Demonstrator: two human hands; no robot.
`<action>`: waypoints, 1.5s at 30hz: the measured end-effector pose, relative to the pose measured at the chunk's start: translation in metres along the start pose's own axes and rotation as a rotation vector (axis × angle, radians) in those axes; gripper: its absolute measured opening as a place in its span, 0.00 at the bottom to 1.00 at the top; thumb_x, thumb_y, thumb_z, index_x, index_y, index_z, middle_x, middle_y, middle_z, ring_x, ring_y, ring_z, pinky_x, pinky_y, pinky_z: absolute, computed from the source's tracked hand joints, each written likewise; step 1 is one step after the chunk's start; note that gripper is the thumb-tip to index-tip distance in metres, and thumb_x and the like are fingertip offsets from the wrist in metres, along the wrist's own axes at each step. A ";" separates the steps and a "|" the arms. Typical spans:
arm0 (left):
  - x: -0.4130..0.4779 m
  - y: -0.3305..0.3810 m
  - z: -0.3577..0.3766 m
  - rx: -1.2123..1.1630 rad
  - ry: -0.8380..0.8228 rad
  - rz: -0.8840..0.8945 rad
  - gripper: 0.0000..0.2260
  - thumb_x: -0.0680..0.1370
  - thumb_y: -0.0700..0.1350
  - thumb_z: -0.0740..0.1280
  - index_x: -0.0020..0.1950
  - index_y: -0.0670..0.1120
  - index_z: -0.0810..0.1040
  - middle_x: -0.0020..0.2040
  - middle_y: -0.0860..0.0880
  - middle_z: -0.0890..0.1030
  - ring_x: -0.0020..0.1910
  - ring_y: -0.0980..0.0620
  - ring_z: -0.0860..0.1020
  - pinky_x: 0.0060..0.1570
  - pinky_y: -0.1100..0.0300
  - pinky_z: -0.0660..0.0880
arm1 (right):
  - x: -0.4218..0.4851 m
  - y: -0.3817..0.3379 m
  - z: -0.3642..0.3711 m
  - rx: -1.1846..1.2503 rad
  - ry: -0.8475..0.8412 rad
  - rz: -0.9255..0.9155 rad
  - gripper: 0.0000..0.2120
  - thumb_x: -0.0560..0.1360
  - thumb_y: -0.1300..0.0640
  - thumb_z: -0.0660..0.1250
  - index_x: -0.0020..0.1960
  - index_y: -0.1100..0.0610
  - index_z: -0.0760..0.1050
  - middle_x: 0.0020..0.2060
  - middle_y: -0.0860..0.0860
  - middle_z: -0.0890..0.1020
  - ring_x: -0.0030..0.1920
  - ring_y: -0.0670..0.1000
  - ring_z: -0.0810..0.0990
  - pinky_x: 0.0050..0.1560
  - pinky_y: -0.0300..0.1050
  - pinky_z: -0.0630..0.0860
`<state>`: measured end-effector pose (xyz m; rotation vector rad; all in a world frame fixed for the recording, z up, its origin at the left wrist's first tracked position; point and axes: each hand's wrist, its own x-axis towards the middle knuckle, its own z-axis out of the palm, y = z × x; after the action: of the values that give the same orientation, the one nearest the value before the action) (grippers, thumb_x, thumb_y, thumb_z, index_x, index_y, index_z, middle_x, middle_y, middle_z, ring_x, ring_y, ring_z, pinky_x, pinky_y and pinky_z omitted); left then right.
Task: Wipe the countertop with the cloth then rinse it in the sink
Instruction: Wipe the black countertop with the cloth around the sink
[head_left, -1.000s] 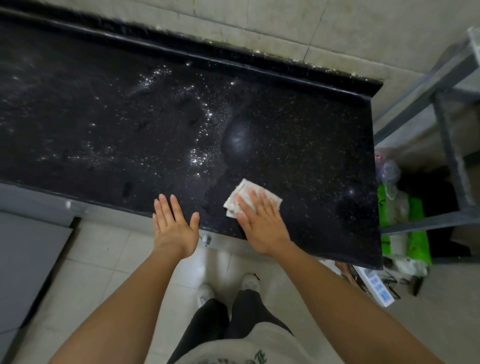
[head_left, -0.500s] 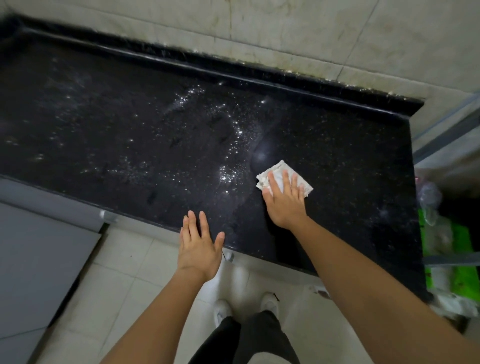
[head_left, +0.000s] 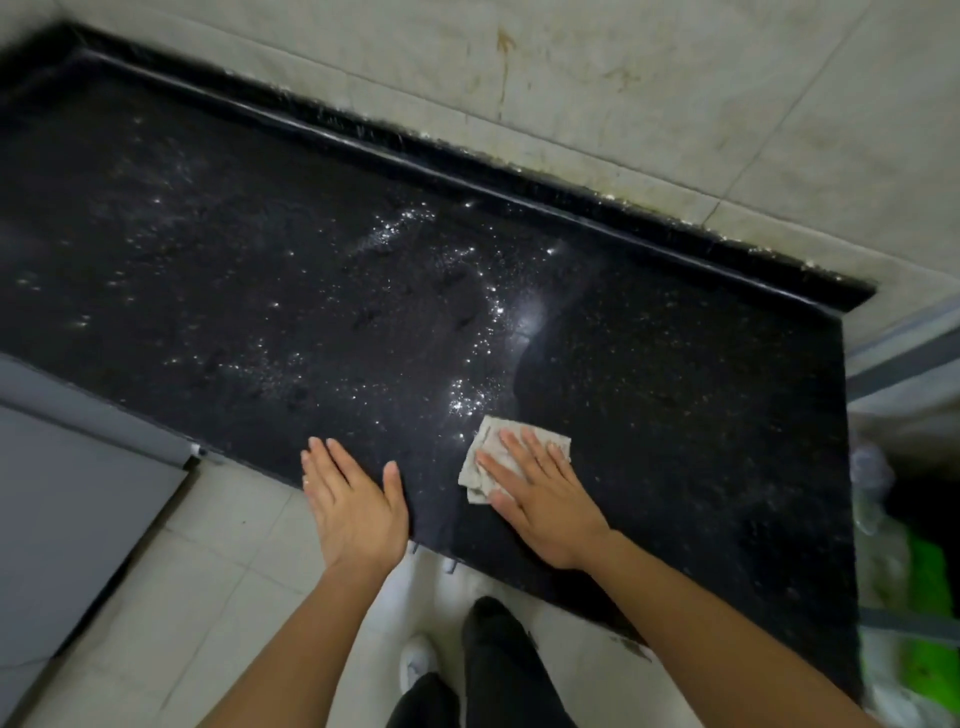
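Observation:
A black speckled countertop (head_left: 260, 270) runs along the tiled wall, wet and glittering in its middle, duller on the right. A small folded whitish cloth (head_left: 488, 441) lies flat on it near the front edge. My right hand (head_left: 540, 493) presses down on the cloth with its fingers spread flat over it. My left hand (head_left: 353, 509) rests open, palm down, at the counter's front edge, to the left of the cloth and apart from it. No sink is in view.
A raised black backsplash (head_left: 467, 171) lines the counter's rear. A grey cabinet front (head_left: 67, 519) stands below on the left. Beyond the counter's right end are a metal rack (head_left: 904, 353) and green and white bags (head_left: 914, 623). My feet stand on pale floor tiles (head_left: 208, 597).
My right hand drew the cloth back toward the front edge after pushing it further onto the counter. My left hand shifted onto the counter's edge. The view has moved closer.

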<state>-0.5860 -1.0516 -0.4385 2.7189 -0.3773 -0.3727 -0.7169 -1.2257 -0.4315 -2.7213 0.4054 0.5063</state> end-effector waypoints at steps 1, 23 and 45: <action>0.007 0.000 0.001 0.000 0.009 -0.051 0.34 0.81 0.56 0.50 0.76 0.35 0.41 0.77 0.38 0.40 0.76 0.43 0.39 0.73 0.51 0.38 | 0.013 0.007 -0.007 0.018 0.016 0.034 0.29 0.75 0.36 0.30 0.76 0.38 0.37 0.76 0.45 0.35 0.75 0.47 0.29 0.74 0.49 0.31; 0.029 0.011 0.004 -0.019 -0.062 -0.255 0.37 0.80 0.59 0.50 0.76 0.37 0.38 0.76 0.40 0.35 0.75 0.45 0.33 0.73 0.51 0.35 | 0.132 0.043 -0.061 0.106 0.095 0.187 0.25 0.83 0.43 0.40 0.78 0.43 0.39 0.78 0.51 0.36 0.75 0.53 0.30 0.71 0.51 0.28; 0.030 0.009 -0.004 -0.013 -0.162 -0.254 0.37 0.80 0.62 0.46 0.75 0.39 0.32 0.75 0.42 0.30 0.73 0.47 0.29 0.72 0.52 0.32 | 0.149 0.090 -0.085 -0.068 0.017 0.064 0.26 0.81 0.39 0.39 0.77 0.41 0.39 0.78 0.50 0.37 0.76 0.50 0.32 0.74 0.51 0.33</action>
<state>-0.5586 -1.0679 -0.4378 2.7373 -0.0689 -0.6643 -0.5892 -1.3705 -0.4401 -2.7868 0.4904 0.5234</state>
